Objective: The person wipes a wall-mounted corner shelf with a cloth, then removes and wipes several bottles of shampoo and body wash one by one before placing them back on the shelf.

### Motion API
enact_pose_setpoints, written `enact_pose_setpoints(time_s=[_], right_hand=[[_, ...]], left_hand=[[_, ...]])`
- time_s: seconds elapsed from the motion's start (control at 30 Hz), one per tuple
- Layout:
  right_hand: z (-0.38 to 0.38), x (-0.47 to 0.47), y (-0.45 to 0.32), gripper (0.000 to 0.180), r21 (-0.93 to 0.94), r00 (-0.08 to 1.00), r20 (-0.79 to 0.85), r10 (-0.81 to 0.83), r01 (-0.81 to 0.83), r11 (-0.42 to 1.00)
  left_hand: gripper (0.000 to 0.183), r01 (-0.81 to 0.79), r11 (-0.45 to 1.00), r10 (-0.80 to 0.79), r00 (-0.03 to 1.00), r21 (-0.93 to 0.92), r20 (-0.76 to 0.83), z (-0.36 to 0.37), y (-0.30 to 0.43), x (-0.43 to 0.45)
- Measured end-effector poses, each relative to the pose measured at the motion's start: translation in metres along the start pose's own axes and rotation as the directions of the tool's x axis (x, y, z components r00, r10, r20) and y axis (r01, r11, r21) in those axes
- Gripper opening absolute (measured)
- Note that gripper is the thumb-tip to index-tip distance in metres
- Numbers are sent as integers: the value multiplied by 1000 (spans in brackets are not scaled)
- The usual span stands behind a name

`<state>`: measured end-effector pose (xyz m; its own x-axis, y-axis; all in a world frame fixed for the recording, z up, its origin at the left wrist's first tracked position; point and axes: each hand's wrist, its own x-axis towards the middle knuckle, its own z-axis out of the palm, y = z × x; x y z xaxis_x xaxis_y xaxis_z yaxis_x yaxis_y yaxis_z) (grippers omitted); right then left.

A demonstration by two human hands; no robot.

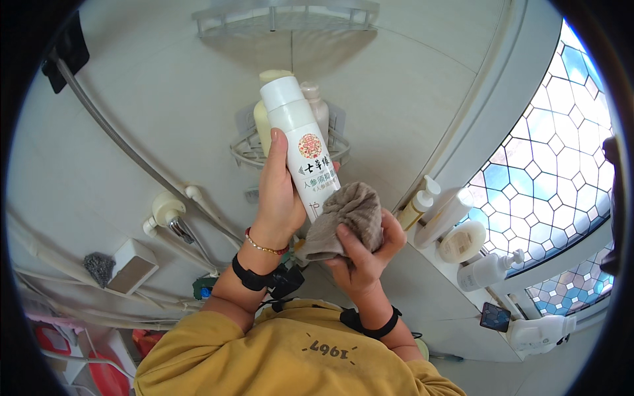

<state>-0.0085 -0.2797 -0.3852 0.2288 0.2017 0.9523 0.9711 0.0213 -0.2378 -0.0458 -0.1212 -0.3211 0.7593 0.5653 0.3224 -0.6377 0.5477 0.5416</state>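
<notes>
My left hand (283, 188) grips a white plastic bottle (297, 128) with a white cap, tilted with its cap up and to the left. The bottle bears writing and a round red emblem. A bunched grey-brown cloth (349, 218) is pinched in my right hand (369, 257) and lies against the bottle's lower end, which it hides. Behind the bottle, a pale yellow bottle (262, 119) and a pale pink bottle (319, 109) stand on a corner rack (247, 152).
Overhead is another corner shelf (282, 22). Several toiletry bottles line the window ledge (446, 277) at right, by patterned glass. A shower hose (119, 143), a faucet (179, 228), pipes and a steel wool scourer (99, 267) are on the left.
</notes>
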Motion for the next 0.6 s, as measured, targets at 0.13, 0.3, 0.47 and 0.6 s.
enact_pose_setpoints(time_s=[0.13,0.3,0.47,0.6], right_hand=[[-5,22,0,33,-74,979,9,-205,205,976],[-6,55,-5,36,-65,974,92,-207,214,975],[0,90,-2,39,-146,963,118,-241,257,955],[16,119,12,39,-94,997,78,12,-4,996]], left_hand=[[63,26,997,-24,999,77,-28,-1,-2,3],[65,7,936,-5,1000,351,-8,-5,5,-2],[58,171,973,-171,985,157,-18,-7,-2,-18],[61,226,967,-237,968,113,87,-13,-7,-18]])
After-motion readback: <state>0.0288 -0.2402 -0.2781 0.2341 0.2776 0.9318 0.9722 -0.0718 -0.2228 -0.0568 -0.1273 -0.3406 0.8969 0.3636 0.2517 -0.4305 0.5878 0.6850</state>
